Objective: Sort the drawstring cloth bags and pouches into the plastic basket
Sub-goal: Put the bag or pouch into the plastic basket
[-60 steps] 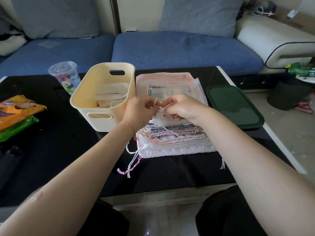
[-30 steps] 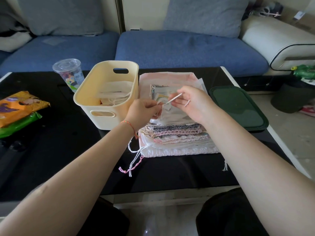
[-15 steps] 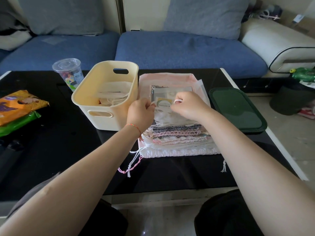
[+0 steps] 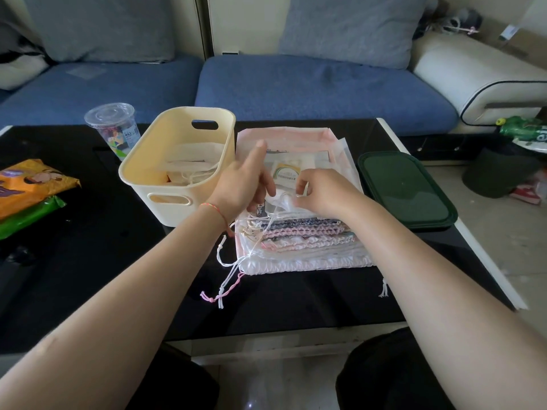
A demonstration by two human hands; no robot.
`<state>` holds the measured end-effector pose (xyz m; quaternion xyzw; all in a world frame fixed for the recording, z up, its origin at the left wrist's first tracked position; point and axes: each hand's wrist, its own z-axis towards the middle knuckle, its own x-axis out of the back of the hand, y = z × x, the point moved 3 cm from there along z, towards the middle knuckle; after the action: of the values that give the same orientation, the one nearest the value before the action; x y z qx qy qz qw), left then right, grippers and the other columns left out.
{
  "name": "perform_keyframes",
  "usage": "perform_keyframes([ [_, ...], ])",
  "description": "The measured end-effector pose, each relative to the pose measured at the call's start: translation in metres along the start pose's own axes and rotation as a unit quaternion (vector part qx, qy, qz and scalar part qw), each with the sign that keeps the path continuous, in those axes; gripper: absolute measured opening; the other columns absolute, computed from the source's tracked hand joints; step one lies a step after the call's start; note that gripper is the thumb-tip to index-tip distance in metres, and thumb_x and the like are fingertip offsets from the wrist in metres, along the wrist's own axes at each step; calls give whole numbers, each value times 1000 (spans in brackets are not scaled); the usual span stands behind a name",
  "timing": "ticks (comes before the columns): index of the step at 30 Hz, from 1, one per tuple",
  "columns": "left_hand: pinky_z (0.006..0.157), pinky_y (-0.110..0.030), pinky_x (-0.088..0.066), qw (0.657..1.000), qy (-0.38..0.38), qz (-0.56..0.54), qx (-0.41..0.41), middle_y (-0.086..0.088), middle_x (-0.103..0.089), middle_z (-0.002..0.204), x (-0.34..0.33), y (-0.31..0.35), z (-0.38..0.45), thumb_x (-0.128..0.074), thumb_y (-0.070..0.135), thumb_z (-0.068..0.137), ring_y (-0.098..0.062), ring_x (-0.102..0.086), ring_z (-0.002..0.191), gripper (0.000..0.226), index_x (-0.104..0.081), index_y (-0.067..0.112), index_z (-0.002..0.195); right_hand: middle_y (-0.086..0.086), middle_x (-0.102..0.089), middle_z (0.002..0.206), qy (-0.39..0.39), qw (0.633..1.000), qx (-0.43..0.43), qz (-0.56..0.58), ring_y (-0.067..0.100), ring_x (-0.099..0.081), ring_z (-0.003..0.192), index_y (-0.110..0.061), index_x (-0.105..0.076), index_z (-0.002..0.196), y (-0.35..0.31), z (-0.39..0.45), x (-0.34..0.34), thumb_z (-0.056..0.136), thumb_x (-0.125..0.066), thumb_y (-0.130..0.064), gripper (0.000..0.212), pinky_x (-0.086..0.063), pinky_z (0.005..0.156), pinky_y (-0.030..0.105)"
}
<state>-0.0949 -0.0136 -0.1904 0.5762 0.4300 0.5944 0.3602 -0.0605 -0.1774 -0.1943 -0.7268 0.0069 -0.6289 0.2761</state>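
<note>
A stack of drawstring cloth bags [image 4: 299,244] lies on the black table, with gathered mouths and loose cords facing me. On top lies a small white pouch with a printed label [image 4: 288,173]. My left hand [image 4: 242,184] curls its lower fingers at this pouch's near left edge, and one digit sticks up. My right hand [image 4: 322,192] pinches the pouch's bunched mouth from the right. The cream plastic basket [image 4: 139,164] stands just left of the stack and holds a few pale pouches [image 4: 189,168].
A lidded plastic cup [image 4: 114,128] stands left of the basket. Orange and green snack packets [image 4: 28,187] lie at the table's left edge. A dark green lid [image 4: 405,187] sits right of the stack. A blue sofa runs behind the table.
Both hands had a white cord stretched between them above the top pouch. They have since dropped to its near edge and closed in on its bunched mouth. One left digit has lifted.
</note>
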Motion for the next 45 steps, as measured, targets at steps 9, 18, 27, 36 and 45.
perform_keyframes([
  [9,63,-37,-50,915,-22,399,-56,-10,-59,66,-18,-19,3,-55,59,86,-25,-58,67,63,-61,1,62,-13,-50,75,21,998,39,37,8,-50,65,-21,-64,93,-2,-2,1,89,-71,-31,13,-36,55,28],
  [18,42,-20,-30,991,-77,-3,108,1,-34,53,-17,-20,1,-54,31,94,-13,-32,41,31,-68,9,79,-7,-55,83,17,999,40,18,17,-56,73,-21,-65,95,-2,-1,-4,90,-68,-33,13,-50,69,36],
  [27,45,-24,-33,988,-68,-135,44,0,-63,82,-17,-13,-1,-55,16,96,-14,-55,52,20,-64,9,80,-7,-56,84,17,998,52,31,18,-55,81,-21,-68,95,-7,-3,-5,90,-68,-32,13,-49,75,34],
  [36,42,-18,-24,981,-95,-165,28,-3,-59,70,-18,-23,2,-62,17,94,-12,-38,46,20,-73,3,103,-4,-61,82,27,997,43,63,18,-56,76,-17,-70,91,-4,0,-8,89,-70,-27,10,-48,71,33],
  [45,42,-11,-31,1000,-13,-14,-4,15,-47,44,-19,-30,8,-59,23,96,-3,-36,38,21,-74,13,107,8,-67,103,13,1000,27,-7,24,-61,92,-13,-72,95,0,1,-6,94,-64,-22,12,-48,76,32],
])
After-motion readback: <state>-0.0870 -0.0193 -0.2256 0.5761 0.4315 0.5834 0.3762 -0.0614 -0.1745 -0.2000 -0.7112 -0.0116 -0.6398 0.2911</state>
